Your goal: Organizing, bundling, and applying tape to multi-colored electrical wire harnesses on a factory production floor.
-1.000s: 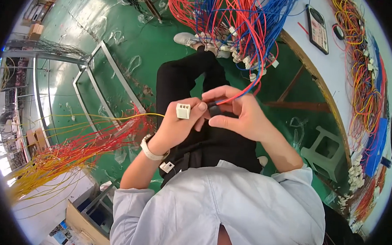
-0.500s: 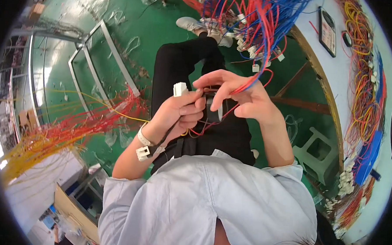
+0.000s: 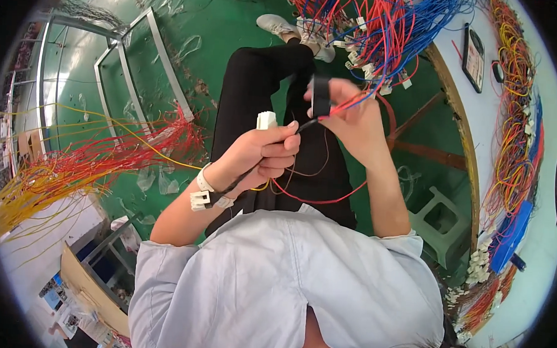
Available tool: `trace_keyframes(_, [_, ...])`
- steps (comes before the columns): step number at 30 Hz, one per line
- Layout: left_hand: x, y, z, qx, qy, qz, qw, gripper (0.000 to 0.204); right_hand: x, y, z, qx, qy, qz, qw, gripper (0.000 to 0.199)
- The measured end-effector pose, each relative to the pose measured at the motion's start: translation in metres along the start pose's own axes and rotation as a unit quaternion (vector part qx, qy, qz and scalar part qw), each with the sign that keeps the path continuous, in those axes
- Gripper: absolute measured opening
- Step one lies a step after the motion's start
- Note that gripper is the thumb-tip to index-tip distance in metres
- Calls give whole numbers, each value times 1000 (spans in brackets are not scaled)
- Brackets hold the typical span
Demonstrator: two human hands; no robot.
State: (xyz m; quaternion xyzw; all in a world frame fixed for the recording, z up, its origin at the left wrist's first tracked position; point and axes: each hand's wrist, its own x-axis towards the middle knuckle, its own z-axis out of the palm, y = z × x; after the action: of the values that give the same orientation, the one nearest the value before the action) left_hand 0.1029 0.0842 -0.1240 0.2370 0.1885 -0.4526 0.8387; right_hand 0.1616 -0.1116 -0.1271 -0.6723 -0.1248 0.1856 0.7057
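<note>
I look down on a green floor [image 3: 171,76] that fills most of the view, with a metal frame [image 3: 140,62] lying on it to my left. A long spread of red and yellow wires [image 3: 86,165] runs across the left side, and a thick hanging bundle of red and blue wires [image 3: 384,29] drops in just above my hands, crowding the space beyond them. To my right a white tabletop [image 3: 512,78] carries more loose wires and a dark flat device [image 3: 474,51]; a grey stool [image 3: 438,224] stands below it on the floor.

The white connector [image 3: 266,120] is a small blocky plastic plug, sticking up from the top of my left hand [image 3: 260,157], over my black-trousered lap. That hand is closed around it and around a thin dark lead. My right hand [image 3: 349,118] is pinching a roll of black tape [image 3: 321,96] between thumb and fingers, along with red and blue wire ends, just beside the connector and a little higher. A red wire [image 3: 327,198] loops down between the two hands.

Compared with half a second ago, my hands have drawn apart and the right one has lifted, so the black tape now shows clearly.
</note>
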Motion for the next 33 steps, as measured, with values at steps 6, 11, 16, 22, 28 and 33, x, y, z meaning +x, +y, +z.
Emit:
trace_keyframes(6, [-13, -4, 1, 14, 59, 18, 998, 31, -23, -26, -1, 104, -202, 22, 973, 50])
trace_keyframes(11, [-5, -4, 3, 92, 122, 58, 987, 30, -35, -11, 12, -107, -7, -8, 994, 26])
trace_keyframes(16, [-12, -15, -3, 228, 214, 38, 949, 28, -63, 16, 23, -98, 63, -13, 993, 22])
trace_keyframes(22, [-20, -26, -7, 258, 189, -33, 947, 26, -94, 20, 32, -93, 68, 22, 993, 27])
trace_keyframes(28, [-73, -35, 8, 389, 112, -81, 911, 5, -127, -16, -3, -32, -196, 87, 976, 21])
trace_keyframes(33, [-124, -4, -5, 300, 306, 110, 897, 26, -137, -67, -178, -283, 385, 26, 878, 8])
